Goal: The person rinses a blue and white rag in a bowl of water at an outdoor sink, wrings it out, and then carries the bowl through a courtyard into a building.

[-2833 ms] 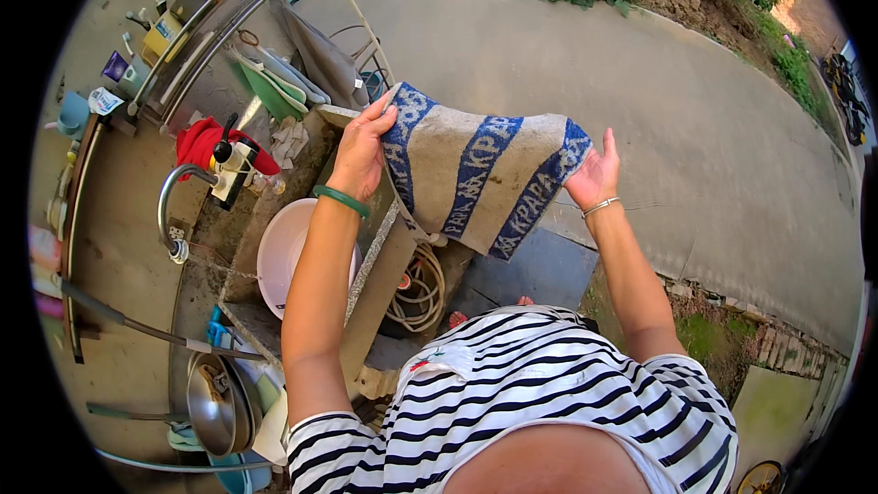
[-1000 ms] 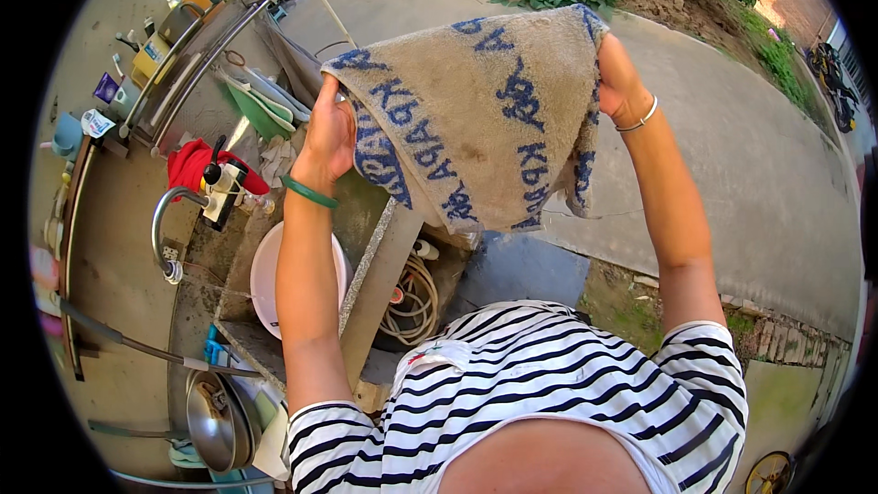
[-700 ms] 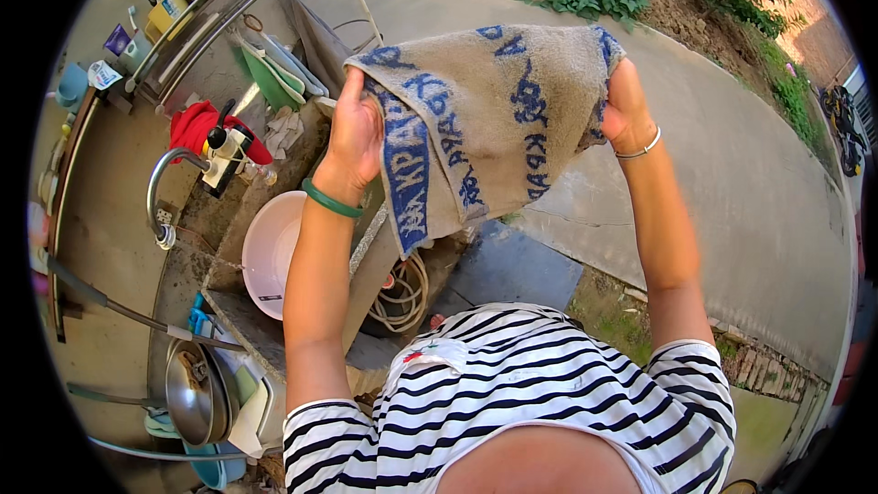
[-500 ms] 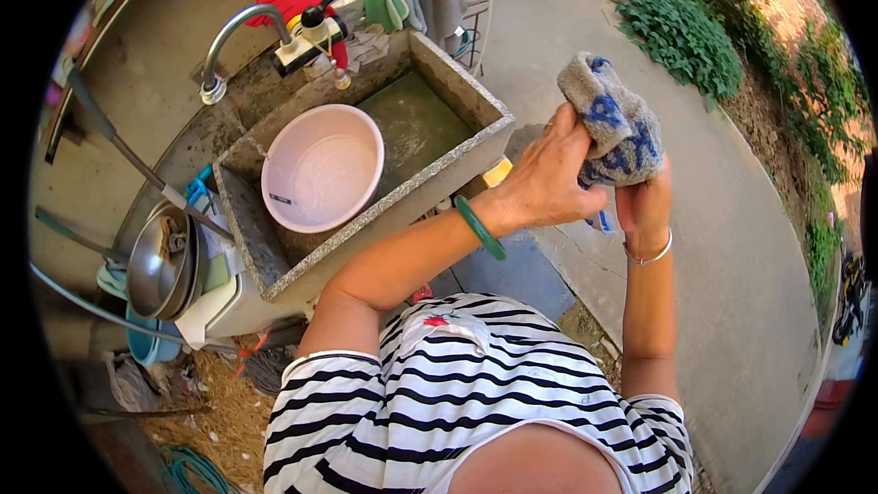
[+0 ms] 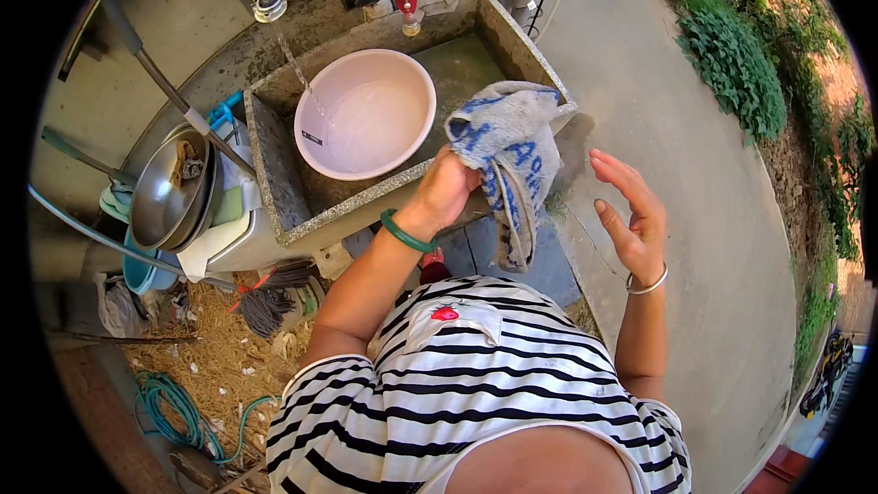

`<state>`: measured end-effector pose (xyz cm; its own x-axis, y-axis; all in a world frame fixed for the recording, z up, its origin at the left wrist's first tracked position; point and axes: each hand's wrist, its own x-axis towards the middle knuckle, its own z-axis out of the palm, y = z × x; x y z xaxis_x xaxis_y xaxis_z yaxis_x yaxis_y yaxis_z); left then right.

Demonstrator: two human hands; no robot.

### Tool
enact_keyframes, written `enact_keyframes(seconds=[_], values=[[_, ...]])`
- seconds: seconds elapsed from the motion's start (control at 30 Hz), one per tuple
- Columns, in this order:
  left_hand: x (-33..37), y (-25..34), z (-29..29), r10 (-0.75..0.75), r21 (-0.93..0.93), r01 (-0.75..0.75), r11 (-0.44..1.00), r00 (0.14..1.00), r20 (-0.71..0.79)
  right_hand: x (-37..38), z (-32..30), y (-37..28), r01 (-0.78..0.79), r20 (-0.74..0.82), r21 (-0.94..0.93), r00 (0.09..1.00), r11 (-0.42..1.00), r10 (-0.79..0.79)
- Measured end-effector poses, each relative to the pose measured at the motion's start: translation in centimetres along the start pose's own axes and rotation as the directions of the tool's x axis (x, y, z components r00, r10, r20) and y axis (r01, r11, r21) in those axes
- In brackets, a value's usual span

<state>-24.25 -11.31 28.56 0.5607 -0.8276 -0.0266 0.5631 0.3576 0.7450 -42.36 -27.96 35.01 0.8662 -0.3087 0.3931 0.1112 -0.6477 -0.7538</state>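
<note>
Apparently so its lower end hangs free, the grey-and-blue towel (image 5: 526,142) is gripped by the left hand (image 5: 445,192) near the stone sink (image 5: 352,204). The right hand (image 5: 643,224) is held apart, spread and empty. Inside the sink, the pink basin (image 5: 424,114) is placed under the tap (image 5: 270,7), seemingly so the stream (image 5: 296,65) is caught; water seems held within.

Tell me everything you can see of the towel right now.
The towel is greyish-beige with blue markings, its surface rough and looped like terry cloth. It is bunched and creased, not spread out: a broad folded part on top, a narrower length hanging below. The left hand grips its left side; the open right hand is apart from it. It overlaps the stone sink in view; whether they touch is unclear.
</note>
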Motion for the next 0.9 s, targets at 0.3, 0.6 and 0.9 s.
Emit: enact_keyframes(seconds=[0.3, 0.6, 0.9], values=[[-6.8, 8.9, -12.3, 0.096, -0.456, -0.227, 0.861, 0.951, -0.293, -4.7, 2.3, 4.7, -0.347, 0.013, 0.548, 0.913, 0.761, 0.408], [-10.8, 9.8, -16.2, 0.243, -0.529, -0.318, 0.787, 0.947, -0.209, -3.8, 7.0, 5.0, -0.550, 0.194, 0.660, 0.782, 0.512, 0.592], [-5.7, 3.5, -7.5, -0.171, -0.661, 0.076, 0.747, 0.982, -0.080, 0.4, 14.3, 3.6, -0.616, 0.491, 0.723, 0.777, 0.313, 0.395]])
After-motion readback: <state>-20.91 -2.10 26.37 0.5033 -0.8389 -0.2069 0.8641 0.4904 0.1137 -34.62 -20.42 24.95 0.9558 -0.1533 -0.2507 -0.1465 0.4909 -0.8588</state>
